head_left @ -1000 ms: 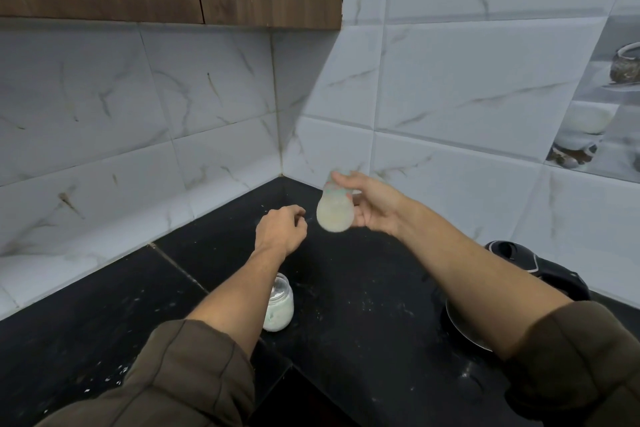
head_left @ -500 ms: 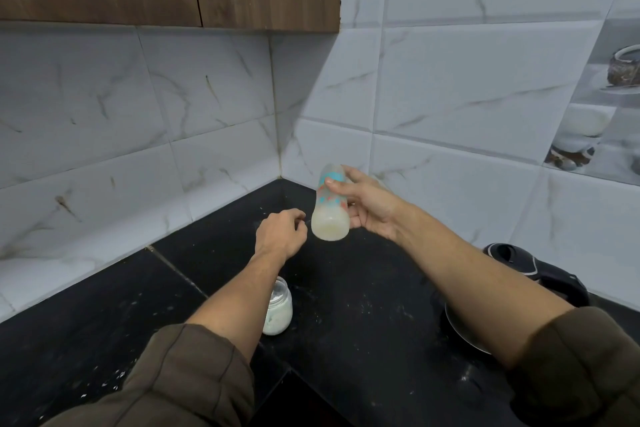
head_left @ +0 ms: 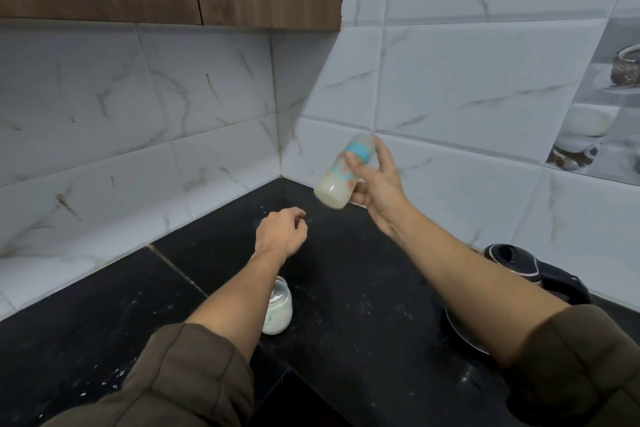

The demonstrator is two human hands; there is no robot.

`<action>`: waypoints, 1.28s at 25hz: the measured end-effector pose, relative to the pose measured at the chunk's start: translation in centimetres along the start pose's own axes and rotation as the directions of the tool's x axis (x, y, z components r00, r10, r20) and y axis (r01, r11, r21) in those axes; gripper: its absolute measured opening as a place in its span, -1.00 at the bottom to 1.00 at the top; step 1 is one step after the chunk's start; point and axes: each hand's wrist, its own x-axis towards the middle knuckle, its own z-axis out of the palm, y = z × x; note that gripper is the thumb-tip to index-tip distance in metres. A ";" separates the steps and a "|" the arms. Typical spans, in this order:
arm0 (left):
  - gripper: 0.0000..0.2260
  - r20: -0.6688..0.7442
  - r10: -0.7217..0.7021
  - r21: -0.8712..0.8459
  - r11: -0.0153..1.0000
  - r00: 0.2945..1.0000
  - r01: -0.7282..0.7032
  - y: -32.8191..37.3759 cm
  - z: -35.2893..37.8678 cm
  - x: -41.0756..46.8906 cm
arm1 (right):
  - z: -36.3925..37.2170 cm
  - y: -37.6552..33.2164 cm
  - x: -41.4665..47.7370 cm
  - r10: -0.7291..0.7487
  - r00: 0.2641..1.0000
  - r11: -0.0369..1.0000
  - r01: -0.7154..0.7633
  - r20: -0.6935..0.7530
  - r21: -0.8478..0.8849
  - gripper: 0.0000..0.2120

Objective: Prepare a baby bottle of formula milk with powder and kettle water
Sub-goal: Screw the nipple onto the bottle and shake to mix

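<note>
The right hand (head_left: pixel 379 189) grips the baby bottle (head_left: pixel 343 174) up in the air, above the black counter (head_left: pixel 356 288) and in front of the tiled wall corner. The bottle is tilted, its base pointing down toward the counter and its capped top leaning up and away toward the wall. The thumb presses across the bottle's printed side just below the blue collar, and the fingers curl round behind it, so the hand is closed on the bottle's middle. Milky liquid fills the lower part of the bottle. The bottle is blurred, and its top end is hard to make out.

The left hand (head_left: pixel 280 236) hangs lower, nearer the counter than the bottle, loosely curled with its fingers drawn in, holding nothing that can be seen.

A small glass jar (head_left: pixel 278 310) of white powder stands on the counter, partly hidden by the left forearm. To the right of the bottle, a black kettle (head_left: pixel 530 270) sits on the counter, much of it hidden behind the right forearm and sleeve.
</note>
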 end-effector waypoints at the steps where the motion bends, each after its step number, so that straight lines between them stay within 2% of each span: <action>1: -0.70 -0.008 -0.007 0.002 1.000 1.000 0.007 -0.1 0.0 -0.1 | 0.0 -0.2 0.6 -0.016 0.995 0.994 0.026 -0.096 0.107 -0.27; 2: -0.70 -0.009 -0.013 0.007 1.000 1.000 0.013 -0.1 -0.1 -0.2 | -0.1 -0.3 0.9 -0.018 0.991 0.987 0.040 -0.133 0.158 -0.28; 3: -0.69 -0.006 -0.018 0.007 1.000 1.000 0.018 -0.3 0.0 -0.1 | -0.1 -0.4 1.0 -0.004 0.994 0.991 0.019 -0.106 0.135 -0.27; 5: -0.70 0.012 -0.018 0.004 1.000 1.000 0.018 -0.5 0.2 0.0 | -0.2 -0.5 0.3 0.057 0.996 0.995 -0.050 0.071 -0.089 -0.22; 7: -0.70 0.022 -0.011 0.004 1.000 1.000 0.011 -0.4 0.1 0.2 | -0.3 -0.1 -0.6 0.090 0.973 0.965 -0.032 0.215 -0.260 -0.20; 8: -0.70 0.019 -0.011 0.003 1.000 1.000 0.011 -0.3 0.0 0.2 | -0.3 0.0 -0.5 0.066 0.979 0.974 -0.020 0.195 -0.225 -0.20; 11: -0.70 -0.009 -0.015 0.000 1.000 1.000 0.015 -0.2 -0.1 0.2 | -0.3 -0.1 1.0 0.014 0.995 0.996 -0.006 -0.094 0.086 -0.23; 12: -0.70 -0.011 -0.015 0.001 1.000 1.000 0.015 -0.2 -0.1 0.1 | -0.4 -0.1 1.3 0.017 0.992 0.993 -0.002 -0.121 0.118 -0.25; 13: -0.70 -0.010 -0.014 0.004 1.000 1.000 0.014 -0.2 -0.1 0.1 | -0.3 0.0 1.3 0.033 0.995 0.997 -0.026 -0.090 0.076 -0.26; 16: -0.74 0.022 -0.005 0.016 1.000 1.000 0.004 -0.1 0.2 0.3 | 0.0 0.5 -0.2 0.109 0.980 0.971 -0.069 0.168 -0.227 -0.29; 17: -0.74 0.025 0.000 0.017 1.000 1.000 0.000 0.0 0.2 0.4 | 0.0 0.7 -0.5 0.105 0.973 0.969 -0.053 0.206 -0.242 -0.30; 18: -0.73 0.020 0.000 0.013 1.000 1.000 0.000 0.0 0.1 0.4 | 0.0 0.9 -0.5 0.071 0.981 0.982 -0.037 0.181 -0.187 -0.30; 21: -0.70 -0.006 -0.018 -0.004 1.000 1.000 0.018 -0.3 0.1 0.4 | -0.2 0.7 1.1 0.021 0.990 0.987 0.001 -0.139 0.158 -0.27; 22: -0.70 -0.008 -0.026 -0.001 1.000 1.000 0.026 -0.5 0.1 0.4 | -0.3 0.7 1.6 0.031 0.982 0.977 0.009 -0.184 0.213 -0.27; 23: -0.70 -0.008 -0.031 0.003 1.000 0.999 0.031 -0.6 0.1 0.4 | -0.3 0.7 1.6 0.047 0.985 0.981 -0.014 -0.165 0.192 -0.30; 25: -0.72 0.001 -0.029 0.013 0.999 1.000 0.029 -0.7 0.2 0.5 | -0.1 0.9 0.5 0.095 0.995 0.995 -0.095 -0.001 -0.035 -0.36; 26: -0.73 0.008 -0.023 0.021 1.000 1.000 0.023 -0.6 0.3 0.5 | 0.0 1.2 -0.1 0.113 0.990 0.984 -0.099 0.084 -0.149 -0.36; 27: -0.74 0.014 -0.018 0.022 1.000 1.000 0.017 -0.5 0.4 0.5 | 0.0 1.5 -0.4 0.107 0.986 0.978 -0.081 0.129 -0.192 -0.33; 28: -0.74 0.015 -0.013 0.016 1.000 1.000 0.013 -0.3 0.4 0.6 | 0.1 1.5 -0.4 0.076 0.990 0.985 -0.056 0.120 -0.165 -0.29; 31: -0.70 -0.009 -0.010 -0.001 1.000 1.000 0.010 -0.1 0.2 0.6 | 0.3 0.8 0.8 0.000 0.991 0.996 0.012 -0.131 0.086 -0.23; 32: -0.70 -0.012 -0.008 0.002 1.000 1.000 0.008 -0.2 0.1 0.6 | 0.1 0.7 1.2 0.002 0.986 0.993 0.018 -0.166 0.119 -0.24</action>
